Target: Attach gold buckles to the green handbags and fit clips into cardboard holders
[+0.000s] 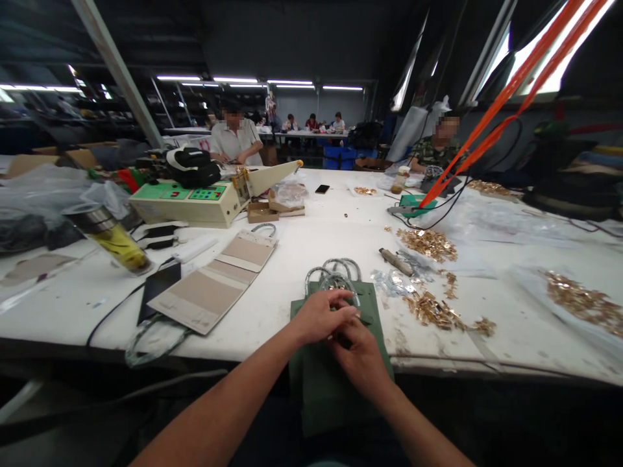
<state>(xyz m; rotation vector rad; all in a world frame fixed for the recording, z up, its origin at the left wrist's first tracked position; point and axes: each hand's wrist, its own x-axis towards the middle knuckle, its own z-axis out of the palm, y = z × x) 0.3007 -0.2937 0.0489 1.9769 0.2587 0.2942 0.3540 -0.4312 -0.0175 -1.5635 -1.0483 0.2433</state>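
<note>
A stack of dark green bag panels (324, 389) lies over the table's front edge, with grey-green cord handles (348, 263) looping up at its far end. My left hand (318, 318) comes in over the panels near the handle ends, fingers bent together and pointing right. Just below and right of it, my right hand (357, 347) meets it with curled fingers, the two hands touching. Whatever lies between the fingertips is too small and covered to make out.
Gold metal fittings (431, 310) lie in piles on the right, near a wrapped tool (395, 261). A beige panel (214, 285) with cord handles, a tilted bottle (119, 243) and a green-topped machine (187, 198) are at left. Orange straps (487, 123) hang at right; people sit across.
</note>
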